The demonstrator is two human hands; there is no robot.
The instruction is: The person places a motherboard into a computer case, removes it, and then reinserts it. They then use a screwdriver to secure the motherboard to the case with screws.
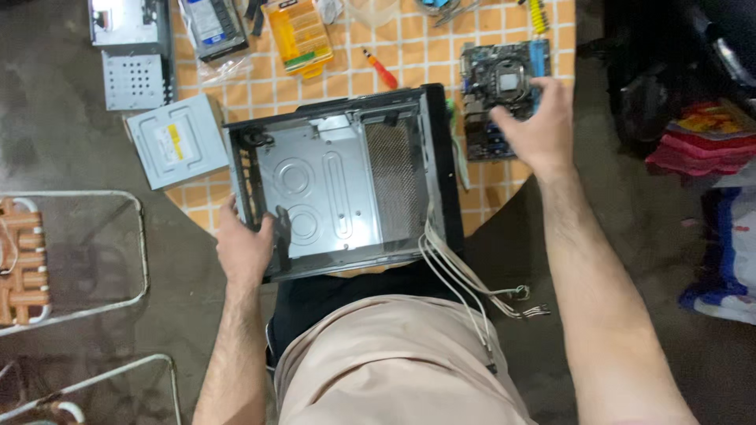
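Nearest to you, your left hand (pixel 242 250) grips the near left corner of the open computer case (pixel 339 181): the thumb hooks over the side wall into the bare metal interior, and the other fingers wrap under the outside edge, closed on the case. The case lies flat on the round table (pixel 409 55) with its orange checked cloth, its near edge overhanging toward your lap. To the right of those fingers, at the case's near right corner, a bundle of grey cables (pixel 465 283) spills out and hangs down past your knee, ending in small connectors.

Farther out, your right hand (pixel 535 126) rests on the motherboard (pixel 504 86), which lies on the cloth just beside the case's right wall. The fingers are spread and laid over the board's right and lower part; you cannot tell from here whether they pinch its edge or only press on it. The processor socket shows just beyond your fingertips.

Left of your left hand, beyond its knuckles, a grey optical drive (pixel 175 140) lies at the table edge, touching the case's left end. Beyond the case, past both hands, lie a red-handled screwdriver (pixel 380 69), a yellow packet (pixel 298 33), a hard drive (pixel 213 27) in clear wrap and a perforated metal bracket (pixel 134 79).
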